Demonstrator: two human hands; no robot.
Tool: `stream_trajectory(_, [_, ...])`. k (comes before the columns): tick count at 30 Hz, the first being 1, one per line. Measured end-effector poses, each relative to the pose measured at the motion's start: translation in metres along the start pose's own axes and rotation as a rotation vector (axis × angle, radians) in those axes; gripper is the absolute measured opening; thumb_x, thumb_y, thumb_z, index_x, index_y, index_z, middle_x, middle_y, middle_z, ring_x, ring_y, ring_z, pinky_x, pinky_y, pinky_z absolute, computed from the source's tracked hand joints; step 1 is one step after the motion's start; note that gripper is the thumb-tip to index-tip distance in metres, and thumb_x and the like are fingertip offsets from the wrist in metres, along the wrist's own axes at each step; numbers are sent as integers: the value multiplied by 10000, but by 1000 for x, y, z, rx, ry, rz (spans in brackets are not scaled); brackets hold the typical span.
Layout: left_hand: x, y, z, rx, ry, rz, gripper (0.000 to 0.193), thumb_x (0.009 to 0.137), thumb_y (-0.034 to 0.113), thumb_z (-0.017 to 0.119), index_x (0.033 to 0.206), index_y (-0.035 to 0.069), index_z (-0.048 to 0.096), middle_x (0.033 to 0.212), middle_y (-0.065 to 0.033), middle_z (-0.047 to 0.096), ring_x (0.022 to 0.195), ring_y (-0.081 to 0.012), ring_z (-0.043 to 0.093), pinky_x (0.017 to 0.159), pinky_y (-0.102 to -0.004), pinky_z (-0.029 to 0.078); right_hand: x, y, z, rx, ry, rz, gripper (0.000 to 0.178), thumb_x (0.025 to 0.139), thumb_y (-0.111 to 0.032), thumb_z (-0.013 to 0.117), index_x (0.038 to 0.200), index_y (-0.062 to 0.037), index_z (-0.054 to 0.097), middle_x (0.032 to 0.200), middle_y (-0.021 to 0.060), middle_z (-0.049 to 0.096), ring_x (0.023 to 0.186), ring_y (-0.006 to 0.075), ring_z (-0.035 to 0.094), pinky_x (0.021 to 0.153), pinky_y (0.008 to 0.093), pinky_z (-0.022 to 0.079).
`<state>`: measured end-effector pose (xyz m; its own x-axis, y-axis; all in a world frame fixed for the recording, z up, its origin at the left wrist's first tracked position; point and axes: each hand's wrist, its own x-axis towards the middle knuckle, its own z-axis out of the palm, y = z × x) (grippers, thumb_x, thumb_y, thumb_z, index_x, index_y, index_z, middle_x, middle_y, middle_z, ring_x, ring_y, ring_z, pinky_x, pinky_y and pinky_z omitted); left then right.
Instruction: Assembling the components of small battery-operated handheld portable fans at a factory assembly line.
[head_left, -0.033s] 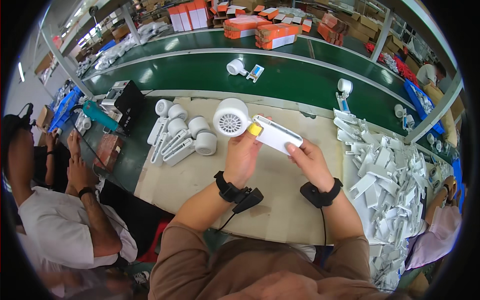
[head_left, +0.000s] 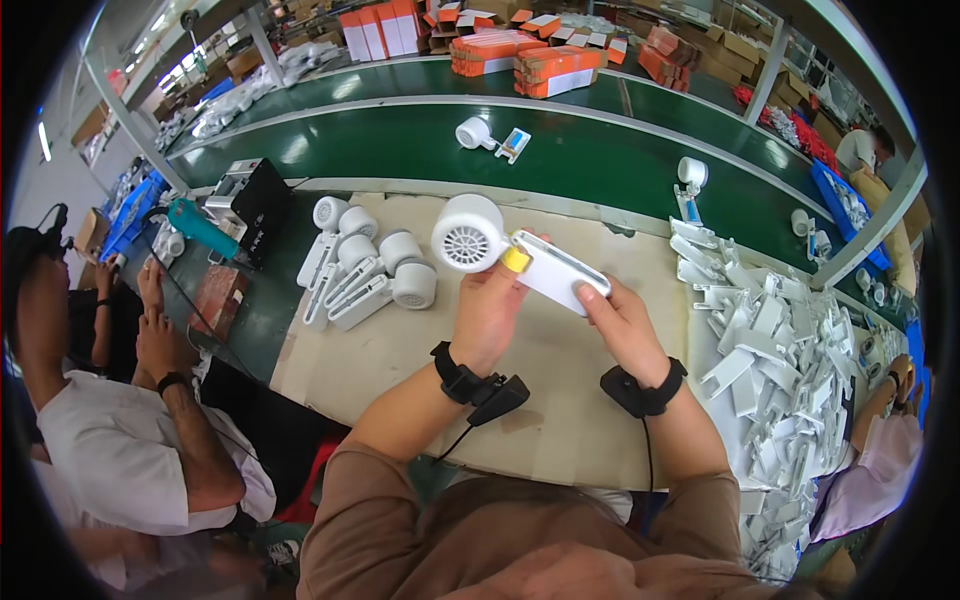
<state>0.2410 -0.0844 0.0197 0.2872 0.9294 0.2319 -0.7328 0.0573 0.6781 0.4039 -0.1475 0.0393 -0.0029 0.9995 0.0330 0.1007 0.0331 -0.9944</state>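
Between my two hands is a white handheld fan (head_left: 560, 272) with a round grilled head and a long, flat handle. My left hand (head_left: 487, 318) is closed round the neck end of the handle, just below the head. Something yellow, perhaps tape or a finger cover, shows at its thumb tip. My right hand (head_left: 628, 328) grips the handle's other end, thumb on the white face and the other fingers mostly hidden behind. Left of the fan, a group of similar white fans (head_left: 372, 262) lies on the beige work mat (head_left: 545, 385).
A heap of white plastic handle shells (head_left: 765, 360) covers the right side. Beyond the mat runs a green conveyor (head_left: 600, 160) carrying a fan with its handle opened (head_left: 490, 138). At left stand a black box device (head_left: 248, 205) and a teal tool (head_left: 203, 228); a co-worker (head_left: 130, 440) sits there.
The whole view has shifted very slightly. Both hands keep their hold on the fan, with no clear change in grip.
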Motion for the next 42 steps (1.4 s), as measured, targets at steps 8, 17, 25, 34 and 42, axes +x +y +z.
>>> stream_trajectory(8, [-13, 15, 13, -91, -171, 23, 281, 872, 72, 569, 1141, -7, 547, 1109, -119, 596, 1044, -229, 571, 915, -350, 444, -9, 7, -2, -422, 117, -686, 266, 821, -243, 652, 739, 3, 588, 625, 54, 525, 583, 111, 477, 540, 274, 403])
stream_trajectory(17, [-3, 65, -45, 1764, -349, 48, 151, 745, 109, 609, 876, 35, 591, 766, -99, 619, 671, -263, 594, 615, -344, 467, 89, 25, -26, -727, -358, -105, 297, 804, -235, 609, 1010, -22, 618, 929, 165, 637, 856, 282, 617, 764, 340, 479])
stream_trajectory(25, [-12, 56, -70, 2257, -171, 200, 159, 665, 114, 605, 811, 92, 546, 775, -44, 520, 774, -225, 560, 659, -357, 434, 310, 60, 24, -1076, -13, -374, 438, 825, -204, 556, 1237, -81, 473, 1161, 160, 557, 1096, 331, 503, 939, 392, 400])
stream_trajectory(34, [-11, 83, -47, 1852, -161, 471, 445, 630, 98, 698, 1050, 53, 561, 995, -94, 572, 854, -256, 521, 778, -335, 406, 355, 51, 44, -1323, -86, -468, 469, 772, -212, 590, 1225, -133, 498, 930, 88, 626, 899, 248, 596, 856, 372, 419])
stream_trajectory(42, [-9, 52, -54, 1221, -278, 299, 402, 748, 84, 649, 1115, 5, 505, 1076, -147, 537, 906, -319, 520, 787, -375, 442, 196, -11, -1, 452, -190, 149, 326, 827, -146, 503, 1130, -38, 563, 969, 51, 583, 868, 141, 555, 770, 287, 454])
